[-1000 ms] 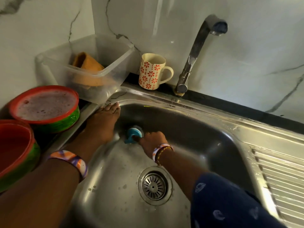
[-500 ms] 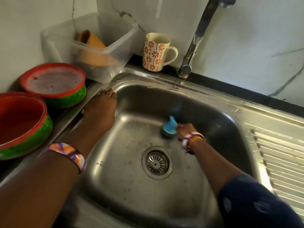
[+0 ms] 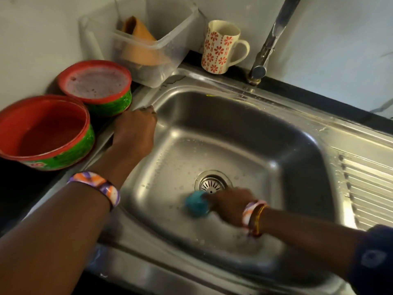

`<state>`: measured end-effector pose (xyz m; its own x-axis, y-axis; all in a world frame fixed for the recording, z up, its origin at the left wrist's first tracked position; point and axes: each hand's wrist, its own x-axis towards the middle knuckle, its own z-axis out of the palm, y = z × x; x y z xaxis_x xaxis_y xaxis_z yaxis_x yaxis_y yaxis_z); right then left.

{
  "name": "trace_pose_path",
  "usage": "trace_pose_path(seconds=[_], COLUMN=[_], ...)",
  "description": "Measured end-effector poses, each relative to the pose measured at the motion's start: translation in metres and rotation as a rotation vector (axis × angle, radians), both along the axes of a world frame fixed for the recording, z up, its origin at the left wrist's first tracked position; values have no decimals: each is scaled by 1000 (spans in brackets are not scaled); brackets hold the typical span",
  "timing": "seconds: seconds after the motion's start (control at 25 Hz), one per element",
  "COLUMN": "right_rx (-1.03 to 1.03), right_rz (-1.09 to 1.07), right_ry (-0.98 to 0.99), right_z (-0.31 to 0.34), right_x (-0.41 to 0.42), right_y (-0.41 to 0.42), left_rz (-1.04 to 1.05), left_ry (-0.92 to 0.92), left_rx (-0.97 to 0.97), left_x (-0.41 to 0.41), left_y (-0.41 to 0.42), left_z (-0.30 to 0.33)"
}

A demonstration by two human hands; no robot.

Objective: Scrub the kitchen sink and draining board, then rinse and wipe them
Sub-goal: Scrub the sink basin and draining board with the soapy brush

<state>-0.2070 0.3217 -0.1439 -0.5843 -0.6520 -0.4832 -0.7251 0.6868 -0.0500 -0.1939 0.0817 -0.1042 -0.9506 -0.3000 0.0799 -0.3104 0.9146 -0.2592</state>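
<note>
The blue scrubber (image 3: 196, 203) lies on the sink (image 3: 244, 133) floor just near-left of the drain (image 3: 213, 184), gripped from its right by the right hand (image 3: 230, 206); the left hand (image 3: 134, 129), fingers curled, rests on the far-left rim.

Motion blur smears the right hand (image 3: 230, 206) and the blue scrubber (image 3: 196, 204) it holds, hiding its shape and part of the drain (image 3: 212, 183). The tap (image 3: 274, 37) spout is cut by the top edge, the draining board (image 3: 370, 188) by the right.
</note>
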Motion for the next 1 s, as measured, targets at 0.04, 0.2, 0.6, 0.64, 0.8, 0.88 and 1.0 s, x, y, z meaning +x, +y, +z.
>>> trace_pose_path(seconds=[0.04,0.2,0.6,0.64,0.8,0.88,1.0], right_rx=[26,-232,-119,-137,-127,-121,-155], right_rz=[-116,-386,-375,-379,-377,-390,-415], right_ry=[77,-133,-134,-110,-187,-157,-202], right_z=[-6,-41,-41,-40,-39,-38,-32], right_x=[-21,-18,-44,-44,-34,-42,-28], right_y=[9,28,24,23,25,24,15], left_rz=[-5,23,-8,-6,-14,-17,-17], left_ry=[3,37,64,70,67,55,-2], left_rx=[5,16,122,124,133,163,260], left_x=[0,-5,-4,-5,-5,-2,3], left_y=[0,0,-5,-7,-6,-5,2], left_z=[-2,-4,-9,-10,-9,-11,2])
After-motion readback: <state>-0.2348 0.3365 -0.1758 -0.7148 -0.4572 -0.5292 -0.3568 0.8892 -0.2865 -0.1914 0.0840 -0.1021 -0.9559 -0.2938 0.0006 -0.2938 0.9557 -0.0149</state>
